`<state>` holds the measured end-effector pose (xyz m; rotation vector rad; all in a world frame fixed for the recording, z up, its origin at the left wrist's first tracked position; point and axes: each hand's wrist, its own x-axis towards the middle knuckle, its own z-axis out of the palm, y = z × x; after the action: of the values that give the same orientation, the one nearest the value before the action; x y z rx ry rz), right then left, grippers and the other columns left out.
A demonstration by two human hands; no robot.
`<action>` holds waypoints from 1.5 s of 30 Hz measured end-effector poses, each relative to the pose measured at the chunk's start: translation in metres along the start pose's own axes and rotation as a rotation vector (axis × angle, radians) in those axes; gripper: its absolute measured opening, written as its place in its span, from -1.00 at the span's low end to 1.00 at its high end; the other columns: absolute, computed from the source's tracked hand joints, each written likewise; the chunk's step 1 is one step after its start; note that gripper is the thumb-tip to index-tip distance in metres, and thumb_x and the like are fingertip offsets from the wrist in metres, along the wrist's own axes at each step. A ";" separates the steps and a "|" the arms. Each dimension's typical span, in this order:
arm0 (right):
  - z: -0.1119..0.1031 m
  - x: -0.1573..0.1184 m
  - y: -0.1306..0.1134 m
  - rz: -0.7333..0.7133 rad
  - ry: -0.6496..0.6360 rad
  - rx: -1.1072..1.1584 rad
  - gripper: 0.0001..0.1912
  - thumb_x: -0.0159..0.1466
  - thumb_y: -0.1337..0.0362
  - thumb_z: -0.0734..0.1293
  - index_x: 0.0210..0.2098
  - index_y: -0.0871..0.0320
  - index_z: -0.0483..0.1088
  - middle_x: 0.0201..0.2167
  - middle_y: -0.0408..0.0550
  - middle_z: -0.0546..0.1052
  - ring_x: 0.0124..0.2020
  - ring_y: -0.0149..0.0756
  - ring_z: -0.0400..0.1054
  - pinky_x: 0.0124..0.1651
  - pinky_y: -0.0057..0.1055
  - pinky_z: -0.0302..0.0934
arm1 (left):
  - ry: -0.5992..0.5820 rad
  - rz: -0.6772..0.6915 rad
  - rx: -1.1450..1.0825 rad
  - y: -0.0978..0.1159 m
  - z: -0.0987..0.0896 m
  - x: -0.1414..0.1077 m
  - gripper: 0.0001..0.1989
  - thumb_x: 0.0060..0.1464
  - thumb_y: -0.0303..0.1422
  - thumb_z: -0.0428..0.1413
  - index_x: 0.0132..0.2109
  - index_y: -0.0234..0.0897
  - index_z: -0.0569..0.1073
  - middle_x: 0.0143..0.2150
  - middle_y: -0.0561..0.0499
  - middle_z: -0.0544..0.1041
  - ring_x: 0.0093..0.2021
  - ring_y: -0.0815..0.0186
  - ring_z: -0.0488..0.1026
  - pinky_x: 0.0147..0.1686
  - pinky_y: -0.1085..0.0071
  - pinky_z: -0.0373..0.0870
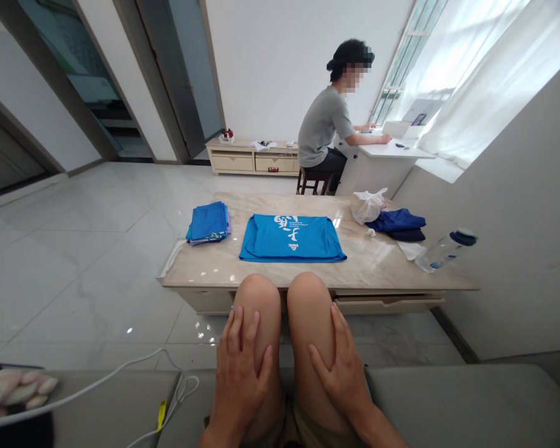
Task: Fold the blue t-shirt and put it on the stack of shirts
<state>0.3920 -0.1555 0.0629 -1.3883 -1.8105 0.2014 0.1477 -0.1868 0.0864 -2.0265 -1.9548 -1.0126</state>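
Left hand (240, 373) and right hand (340, 379) lie nearest the camera, both flat on the person's bare knees (261, 305), fingers spread. Neither hand is clenched or grasping anything; both are just resting on skin. The forearms and lap are cut off by the bottom edge of the frame. The person sits on a grey fabric sofa (448, 398). At lower left are a pink-and-white plush toy (14, 389), partly cut off by the frame edge, and a thin white cable (98, 389) with a yellow tag (161, 415).

Ahead, just past the knees, is a low marble-topped table (368, 274), its front partly hidden by the knees. On it, centre, lies a flat-folded bright blue T-shirt (292, 239) with white print, upside down from this view and hard to read. To its left is a stack of folded blue clothes (208, 223). To the right are a white plastic bag (368, 206), a navy garment (396, 224) and a clear plastic water bottle with a dark blue cap (445, 251).

At the upper right, a co-worker in a grey T-shirt (322, 118) sits on a stool at a white desk (392, 149); that person's hands are on the desk, and what they touch is too small to tell.
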 end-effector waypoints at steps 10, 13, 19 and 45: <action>-0.016 -0.008 0.016 0.078 0.026 -0.023 -0.10 0.55 0.02 0.33 0.73 -0.03 -0.10 0.64 0.18 0.21 0.60 0.27 0.20 0.50 0.34 0.31 | -0.014 0.019 0.019 0.011 0.002 0.003 -0.14 0.45 -0.31 0.15 0.72 0.03 -0.02 0.69 -0.23 0.18 0.62 -0.18 0.23 0.45 -0.20 0.43; -0.018 -0.007 0.031 0.107 0.049 0.004 -0.12 0.54 0.00 0.33 0.72 -0.03 -0.05 0.60 0.19 0.27 0.56 0.29 0.25 0.48 0.35 0.31 | -0.022 0.042 0.026 0.017 0.006 0.005 -0.14 0.43 -0.30 0.16 0.72 0.03 0.00 0.69 -0.23 0.18 0.62 -0.18 0.23 0.44 -0.20 0.44; -0.021 -0.007 0.035 0.103 0.052 0.030 -0.13 0.55 0.00 0.33 0.71 -0.03 -0.06 0.61 0.21 0.25 0.58 0.27 0.23 0.50 0.35 0.28 | -0.026 0.110 0.037 0.027 0.013 0.007 -0.15 0.41 -0.31 0.18 0.71 -0.01 0.06 0.69 -0.24 0.18 0.64 -0.17 0.21 0.44 -0.16 0.45; -0.017 -0.005 0.031 0.091 0.075 0.056 -0.15 0.57 -0.02 0.32 0.70 -0.01 -0.03 0.60 0.19 0.26 0.59 0.19 0.21 0.56 0.29 0.23 | -0.029 0.050 0.033 0.018 0.004 0.003 -0.21 0.45 -0.32 0.17 0.68 -0.09 0.11 0.70 -0.27 0.13 0.66 -0.21 0.15 0.50 -0.21 0.35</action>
<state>0.4267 -0.1540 0.0532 -1.4212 -1.6700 0.2431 0.1656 -0.1846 0.0914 -2.0727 -1.9120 -0.9388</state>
